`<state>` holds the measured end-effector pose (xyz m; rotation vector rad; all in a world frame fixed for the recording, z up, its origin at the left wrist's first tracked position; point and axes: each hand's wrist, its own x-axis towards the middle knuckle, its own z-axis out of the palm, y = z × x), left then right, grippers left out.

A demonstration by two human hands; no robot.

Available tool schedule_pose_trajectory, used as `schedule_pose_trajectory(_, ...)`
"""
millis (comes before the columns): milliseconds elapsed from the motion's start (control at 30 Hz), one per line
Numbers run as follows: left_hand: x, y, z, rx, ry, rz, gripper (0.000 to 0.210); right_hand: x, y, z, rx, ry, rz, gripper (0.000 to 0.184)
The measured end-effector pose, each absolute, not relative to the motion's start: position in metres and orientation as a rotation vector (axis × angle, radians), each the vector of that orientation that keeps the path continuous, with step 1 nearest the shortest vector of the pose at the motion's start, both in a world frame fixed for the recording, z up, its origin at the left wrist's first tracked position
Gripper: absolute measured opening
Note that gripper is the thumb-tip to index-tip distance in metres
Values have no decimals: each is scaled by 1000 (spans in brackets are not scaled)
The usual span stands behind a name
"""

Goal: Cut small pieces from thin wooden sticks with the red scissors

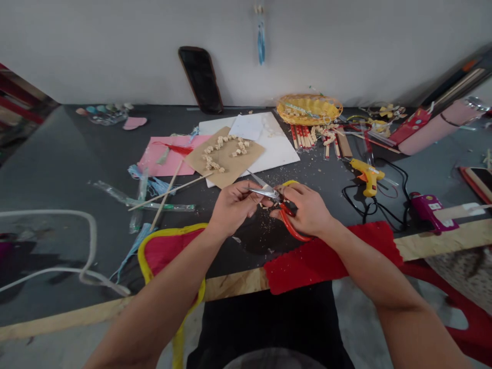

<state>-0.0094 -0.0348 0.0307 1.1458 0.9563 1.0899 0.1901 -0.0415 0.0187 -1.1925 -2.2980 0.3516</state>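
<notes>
My right hand [303, 207] is closed round the red handles of a pair of scissors [291, 224], whose metal blades are parted and point left. Close by, my left hand [236, 206] pinches something small and pale right at the blades; its kind is too small to make out. Pale crumbs and bits lie on the dark table beneath both hands. Just beyond the blades, small pale knotted-looking clusters [215, 148] lie in a curve on a square of brown card [196, 157]. Two thin wooden sticks [168, 193] cross to the left of my left hand.
A yellow glue gun [368, 177] with a black cord lies right. Behind stand a yellow basket [309, 114], red-wrapped chopsticks [303, 137] and a leaning phone [202, 79]. Red felt [284, 266] and a yellow-edged red cloth [165, 251] lie at the front edge. A pink bottle [436, 130] leans right.
</notes>
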Motion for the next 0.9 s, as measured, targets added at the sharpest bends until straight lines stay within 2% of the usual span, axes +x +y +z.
schedule_pose_trajectory(200,-8,-37,34,1285,1126,1113,19,188,-40,18,-1198,-2260,434,59)
schedule_pose_trajectory(533,-8,-36,28,1198,1014,1120,18,191,-36,16,-1168,-2322,423,69)
schedule_pose_trajectory(900,-9,-35,32,1130,963,1062,23,190,-38,16,-1120,-2314,409,64)
